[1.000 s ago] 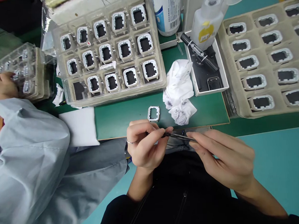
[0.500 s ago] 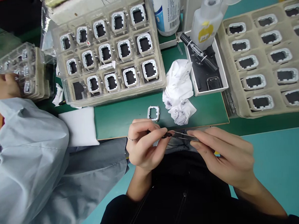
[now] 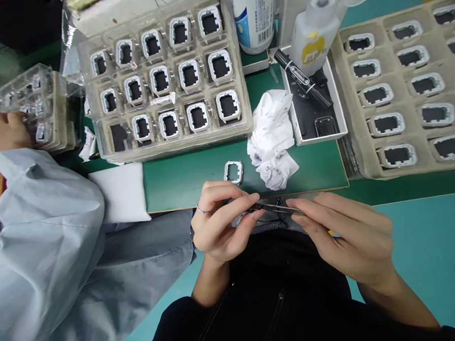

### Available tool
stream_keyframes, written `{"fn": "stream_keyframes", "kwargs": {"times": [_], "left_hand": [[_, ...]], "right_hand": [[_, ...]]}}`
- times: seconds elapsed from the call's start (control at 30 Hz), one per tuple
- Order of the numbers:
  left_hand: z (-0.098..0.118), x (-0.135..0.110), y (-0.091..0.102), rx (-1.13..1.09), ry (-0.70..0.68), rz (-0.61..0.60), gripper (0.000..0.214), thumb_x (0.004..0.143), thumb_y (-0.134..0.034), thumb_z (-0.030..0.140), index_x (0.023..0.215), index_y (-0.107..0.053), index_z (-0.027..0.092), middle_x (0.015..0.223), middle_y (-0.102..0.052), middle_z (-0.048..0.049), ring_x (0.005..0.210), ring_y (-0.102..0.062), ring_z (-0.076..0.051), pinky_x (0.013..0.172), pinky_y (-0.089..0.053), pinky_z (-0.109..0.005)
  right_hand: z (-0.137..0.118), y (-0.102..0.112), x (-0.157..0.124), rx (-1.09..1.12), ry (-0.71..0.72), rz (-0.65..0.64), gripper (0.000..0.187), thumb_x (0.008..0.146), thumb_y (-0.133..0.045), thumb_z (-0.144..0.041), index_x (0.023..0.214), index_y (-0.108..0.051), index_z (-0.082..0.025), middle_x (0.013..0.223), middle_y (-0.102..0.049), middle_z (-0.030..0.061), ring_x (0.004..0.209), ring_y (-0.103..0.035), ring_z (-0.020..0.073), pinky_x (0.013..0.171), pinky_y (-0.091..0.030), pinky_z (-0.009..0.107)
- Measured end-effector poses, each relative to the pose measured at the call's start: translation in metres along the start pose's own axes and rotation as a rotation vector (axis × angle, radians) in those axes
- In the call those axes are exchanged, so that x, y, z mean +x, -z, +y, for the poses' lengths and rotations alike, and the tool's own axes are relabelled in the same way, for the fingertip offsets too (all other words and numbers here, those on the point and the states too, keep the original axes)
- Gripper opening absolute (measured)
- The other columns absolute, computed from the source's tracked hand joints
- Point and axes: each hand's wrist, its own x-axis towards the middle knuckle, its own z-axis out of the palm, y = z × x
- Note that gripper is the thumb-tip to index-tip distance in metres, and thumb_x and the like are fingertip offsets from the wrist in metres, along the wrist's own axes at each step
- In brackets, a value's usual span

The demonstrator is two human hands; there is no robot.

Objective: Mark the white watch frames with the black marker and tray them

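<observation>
Between the thumb and fingers of my left hand [image 3: 224, 224] is a small dark part [image 3: 255, 207], mostly hidden by the fingertips. My right hand [image 3: 347, 233] is closed on slim metal tweezers [image 3: 285, 208], whose tips reach the dark part at my left fingertips. Both hands are just in front of the green table's edge, above my lap. A loose white square frame with rounded corners [image 3: 233, 172] lies on the table just beyond my left hand.
Clear trays [image 3: 127, 150] of white frames stand behind, with another tray [image 3: 368, 168] at right. Crumpled white tissue [image 3: 271, 132] lies beside a white box [image 3: 323, 139] holding a marker [image 3: 302, 77]. Bottles [image 3: 256, 21] stand at the back. A co-worker's sleeve [image 3: 49, 200] is at left.
My right hand has shifted slightly to the right with the tweezers. My left fingertips have turned a little around the dark part. The tray and the loose frame look unmoved.
</observation>
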Motion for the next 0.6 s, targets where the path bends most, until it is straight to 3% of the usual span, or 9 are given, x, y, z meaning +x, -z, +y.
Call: {"fn": "stream_keyframes", "kwargs": {"times": [0.6], "left_hand": [[-0.0009,0.0005,0.0004,-0.004,-0.035,-0.021,0.010,0.111,-0.084,0.027,0.120,-0.085,0.022,0.100,-0.075,-0.0029,0.084,-0.075,-0.020,0.071,-0.061,-0.038]], "right_hand": [[0.0014,-0.0002,-0.0010,0.013,0.020,0.015,0.021,0.109,-0.079,-0.004,0.122,-0.079,-0.021,0.090,-0.084,-0.0007,0.074,-0.080,0.0127,0.067,-0.066,0.025]]}}
